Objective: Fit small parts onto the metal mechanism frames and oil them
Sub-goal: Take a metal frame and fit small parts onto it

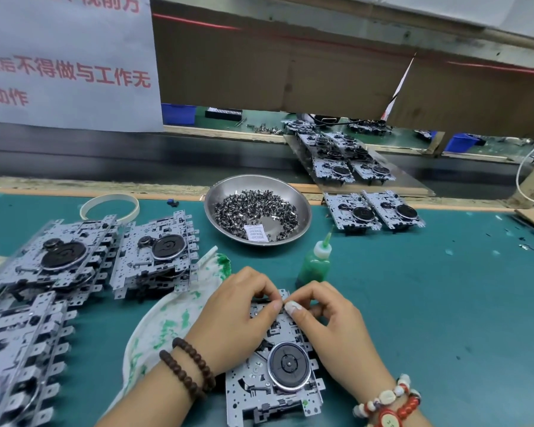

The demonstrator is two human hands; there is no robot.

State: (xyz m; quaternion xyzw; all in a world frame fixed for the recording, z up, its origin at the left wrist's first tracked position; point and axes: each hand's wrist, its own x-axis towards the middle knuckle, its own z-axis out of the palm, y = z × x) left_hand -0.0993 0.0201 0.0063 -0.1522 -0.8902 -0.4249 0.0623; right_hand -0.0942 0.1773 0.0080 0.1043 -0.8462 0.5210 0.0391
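Metal frame flat on the desk at its near edge. Left hand and right hand over the frame's far end, fingertips curled together, pinching something too small to identify. Green oil bottle upright just beyond; steel bowl of small parts toward the far edge

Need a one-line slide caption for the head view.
Both hands, left and right, pinch a small part onto a metal frame; green oil bottle and parts bowl behind.
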